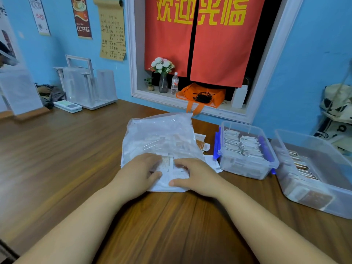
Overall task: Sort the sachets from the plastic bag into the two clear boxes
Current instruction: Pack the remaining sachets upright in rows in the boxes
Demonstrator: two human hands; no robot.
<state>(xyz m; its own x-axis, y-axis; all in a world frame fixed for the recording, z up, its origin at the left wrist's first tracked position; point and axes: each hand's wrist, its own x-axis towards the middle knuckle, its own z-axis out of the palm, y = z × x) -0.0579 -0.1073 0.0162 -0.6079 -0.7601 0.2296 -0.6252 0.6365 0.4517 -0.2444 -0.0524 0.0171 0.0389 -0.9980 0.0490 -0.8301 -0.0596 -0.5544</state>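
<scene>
Plastic film bunches under both hands as the left hand (138,171) and the right hand (196,176) curl fingers and thumbs onto the near end of the plastic bag (158,136), grasping it. A printed sachet (167,162) shows in the gap between them; whether the fingers pinch it or only the film cannot be told. Beyond the grip, the rest of the bag lies bulging on the wooden table (76,149), more packets visible through it. Just right of the grip and a little beyond, a few loose sachets (203,144) lie beside the bag. Farther right stands the first clear box (238,168), packed with upright pale rows, and outermost the second clear box (341,204), partly filled with darker packets. Sorting appears well under way, with the hands at the drawing-out step. Next, one packet must be freed from the bag, read, and carried right to its matching box.
</scene>
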